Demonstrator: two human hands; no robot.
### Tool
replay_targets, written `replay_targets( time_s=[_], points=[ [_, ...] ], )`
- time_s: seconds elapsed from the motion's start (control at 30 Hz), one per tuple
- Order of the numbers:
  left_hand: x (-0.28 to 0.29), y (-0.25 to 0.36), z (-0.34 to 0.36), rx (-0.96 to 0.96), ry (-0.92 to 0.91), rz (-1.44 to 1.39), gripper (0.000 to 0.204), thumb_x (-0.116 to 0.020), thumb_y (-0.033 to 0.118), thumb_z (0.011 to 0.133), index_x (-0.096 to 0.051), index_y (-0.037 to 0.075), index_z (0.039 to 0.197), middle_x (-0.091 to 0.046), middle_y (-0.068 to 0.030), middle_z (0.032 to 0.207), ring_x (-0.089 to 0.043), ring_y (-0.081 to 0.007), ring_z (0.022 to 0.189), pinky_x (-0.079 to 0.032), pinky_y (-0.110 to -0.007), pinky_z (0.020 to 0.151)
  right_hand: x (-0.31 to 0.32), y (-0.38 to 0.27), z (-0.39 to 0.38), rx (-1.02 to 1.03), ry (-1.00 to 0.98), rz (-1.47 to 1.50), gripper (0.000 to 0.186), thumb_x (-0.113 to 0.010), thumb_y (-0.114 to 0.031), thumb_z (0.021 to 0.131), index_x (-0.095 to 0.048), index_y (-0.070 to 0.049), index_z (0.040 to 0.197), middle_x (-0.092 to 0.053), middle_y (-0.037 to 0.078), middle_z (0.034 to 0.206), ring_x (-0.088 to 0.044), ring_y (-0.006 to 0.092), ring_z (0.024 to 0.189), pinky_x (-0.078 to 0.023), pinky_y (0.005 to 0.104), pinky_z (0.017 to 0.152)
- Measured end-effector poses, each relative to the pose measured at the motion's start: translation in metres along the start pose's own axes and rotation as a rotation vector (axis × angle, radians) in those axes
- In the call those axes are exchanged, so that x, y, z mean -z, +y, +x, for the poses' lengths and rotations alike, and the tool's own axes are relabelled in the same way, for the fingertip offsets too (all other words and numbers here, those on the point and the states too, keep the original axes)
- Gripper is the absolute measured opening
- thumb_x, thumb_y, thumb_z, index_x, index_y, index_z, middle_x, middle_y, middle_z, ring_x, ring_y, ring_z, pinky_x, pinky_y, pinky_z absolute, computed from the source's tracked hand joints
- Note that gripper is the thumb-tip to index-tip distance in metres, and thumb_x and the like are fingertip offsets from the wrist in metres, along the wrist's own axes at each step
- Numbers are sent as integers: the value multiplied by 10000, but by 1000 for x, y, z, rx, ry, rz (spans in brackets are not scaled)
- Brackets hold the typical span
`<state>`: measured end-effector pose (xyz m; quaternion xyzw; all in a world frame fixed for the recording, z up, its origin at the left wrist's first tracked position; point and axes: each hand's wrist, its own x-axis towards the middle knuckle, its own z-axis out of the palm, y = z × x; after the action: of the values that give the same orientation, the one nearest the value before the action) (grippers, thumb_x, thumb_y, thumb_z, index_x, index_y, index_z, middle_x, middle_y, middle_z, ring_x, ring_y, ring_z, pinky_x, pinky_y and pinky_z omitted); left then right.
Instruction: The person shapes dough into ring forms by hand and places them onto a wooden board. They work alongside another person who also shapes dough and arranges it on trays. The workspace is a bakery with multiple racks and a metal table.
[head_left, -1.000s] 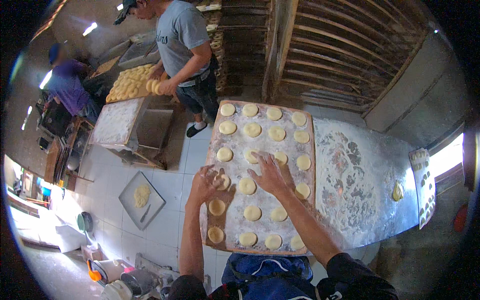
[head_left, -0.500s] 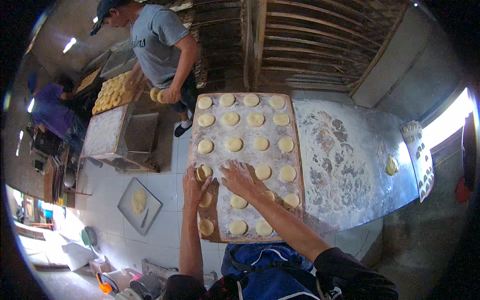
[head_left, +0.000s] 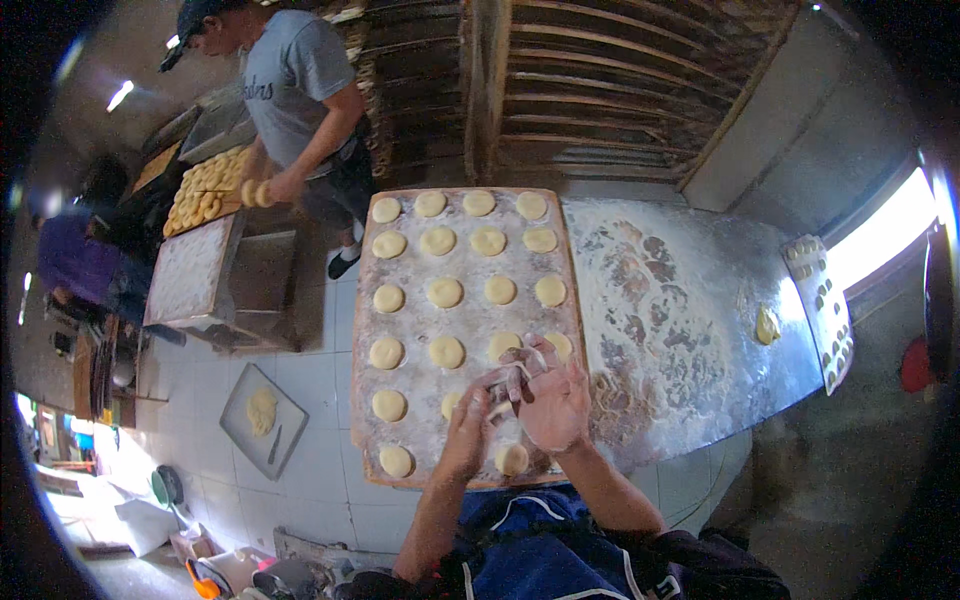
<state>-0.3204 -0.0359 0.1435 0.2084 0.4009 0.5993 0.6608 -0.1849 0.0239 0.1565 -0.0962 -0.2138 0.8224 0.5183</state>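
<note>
My left hand (head_left: 466, 425) and my right hand (head_left: 552, 408) meet above the lower right part of a floured board (head_left: 420, 325). The right palm is turned up with its fingers spread, and both hands look dusted with flour. Left fingers reach across to the right hand's fingers; nothing shows held in either. Flat dough rounds (head_left: 446, 352) lie in rows on the board. My hands partly cover some, such as the dough round (head_left: 505, 345) just beyond my fingers. One dough round (head_left: 511, 459) shows near the board's front edge, below my hands.
At right, a floured metal table (head_left: 690, 330) bears a dough lump (head_left: 767, 326) and a tray of small pieces (head_left: 822, 310). On the tiled floor is a grey tray (head_left: 290, 420) with dough. A co-worker (head_left: 300, 100) holds dough rings by a loaded tray (head_left: 200, 195); another person (head_left: 80, 250) stands farther left.
My left hand has left the dough round at the board's left side and moved right. My right hand has lifted off the board and turned palm up, and the two now meet.
</note>
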Motion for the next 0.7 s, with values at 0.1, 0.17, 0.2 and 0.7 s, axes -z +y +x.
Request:
replay_targets(
  time_s=[0.1, 0.17, 0.2, 0.7],
  points=[
    [-28, -6, -2, 67, -99, -132, 420, -577, 308, 1042, -536, 8, 1333, -607, -54, 1164, -545, -174, 1089, -434, -323, 959, -19, -6, -7, 56, -15, -79, 676, -451, -571, 1013, -399, -57, 1450, -544, 198, 1377, -596, 250, 1062, -471, 392, 925],
    [-37, -3, -2, 97, -143, -156, 387, -605, 293, 1028, -552, -3, 1270, -595, -44, 1087, -539, -164, 1015, -433, -315, 922, -28, -9, -9, 122, -10, -233, 682, -459, -574, 1008, -395, -57, 1448, -528, 206, 1403, -595, 257, 1092, -474, 394, 951],
    [-40, -2, -2, 141, -102, -208, 308, -639, 247, 1005, -572, 13, 1193, -565, -27, 993, -519, -157, 941, -431, -324, 882, -32, -11, -10, 109, 26, -252, 687, -466, -571, 1005, -384, -60, 1457, -514, 209, 1410, -588, 256, 1071, -475, 405, 952],
    [-17, -2, -3, 127, -177, -161, 321, -659, 244, 977, -597, 47, 1223, -624, -39, 1166, -586, -200, 1112, -450, -385, 1012, -21, 7, -21, 34, 6, -404, 762, -542, -552, 965, -326, -13, 1459, -507, 222, 1395, -562, 310, 1207, -474, 431, 1024]
  ],
)
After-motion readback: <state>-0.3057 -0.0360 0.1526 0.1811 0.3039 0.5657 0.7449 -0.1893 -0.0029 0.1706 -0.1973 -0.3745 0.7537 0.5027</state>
